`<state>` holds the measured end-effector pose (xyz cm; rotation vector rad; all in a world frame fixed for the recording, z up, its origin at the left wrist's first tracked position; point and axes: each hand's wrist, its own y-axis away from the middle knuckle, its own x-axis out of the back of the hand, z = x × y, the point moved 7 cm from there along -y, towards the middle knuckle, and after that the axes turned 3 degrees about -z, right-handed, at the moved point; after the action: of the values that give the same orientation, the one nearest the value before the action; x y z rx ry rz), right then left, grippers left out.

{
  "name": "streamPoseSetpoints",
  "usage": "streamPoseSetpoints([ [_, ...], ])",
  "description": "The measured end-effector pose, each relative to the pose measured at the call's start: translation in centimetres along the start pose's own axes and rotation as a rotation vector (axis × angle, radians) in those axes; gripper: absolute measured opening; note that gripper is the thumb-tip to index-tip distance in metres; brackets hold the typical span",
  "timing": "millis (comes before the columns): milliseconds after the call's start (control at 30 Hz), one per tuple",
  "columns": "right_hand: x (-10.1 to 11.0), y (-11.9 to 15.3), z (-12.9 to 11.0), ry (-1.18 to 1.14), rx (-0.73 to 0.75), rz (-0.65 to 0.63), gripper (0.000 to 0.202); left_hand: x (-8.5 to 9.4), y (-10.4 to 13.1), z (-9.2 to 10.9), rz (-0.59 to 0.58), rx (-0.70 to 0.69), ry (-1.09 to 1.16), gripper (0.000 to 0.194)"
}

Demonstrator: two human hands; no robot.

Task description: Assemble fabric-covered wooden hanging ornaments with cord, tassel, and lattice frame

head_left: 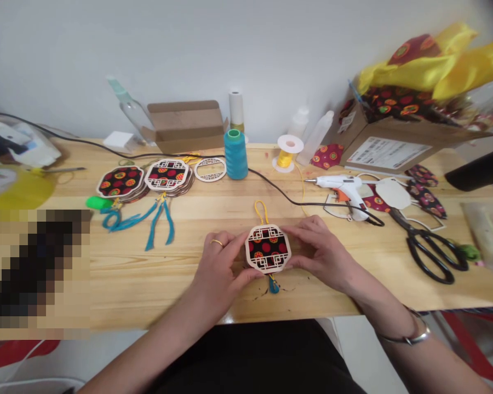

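Note:
An octagonal ornament [268, 249] with a pale lattice frame over black and red patterned fabric is between my hands at the table's front. A yellow cord loop [261, 212] sticks up from its top, and a teal tassel [274, 284] shows below it. My left hand [225, 262] grips the left edge between thumb and fingers. On the right edge, my right hand [322, 251] holds it with thumb and fingertips. The ornament's underside is hidden.
Two stacks of ornaments [121, 182] with teal tassels lie left. A teal thread cone [235, 155] stands behind. At right are a glue gun [343, 191] with a black cable across the table, black scissors [429, 246] and a fabric-filled cardboard box [388, 145].

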<state>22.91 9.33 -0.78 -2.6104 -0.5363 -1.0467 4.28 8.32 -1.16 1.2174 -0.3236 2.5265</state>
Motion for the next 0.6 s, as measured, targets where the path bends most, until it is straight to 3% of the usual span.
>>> streamPoseSetpoints([
  [600, -0.17, 0.05, -0.13, 0.030, 0.030, -0.021, 0.058, -0.09, 0.25, 0.40, 0.023, -0.048, -0.065, 0.055],
])
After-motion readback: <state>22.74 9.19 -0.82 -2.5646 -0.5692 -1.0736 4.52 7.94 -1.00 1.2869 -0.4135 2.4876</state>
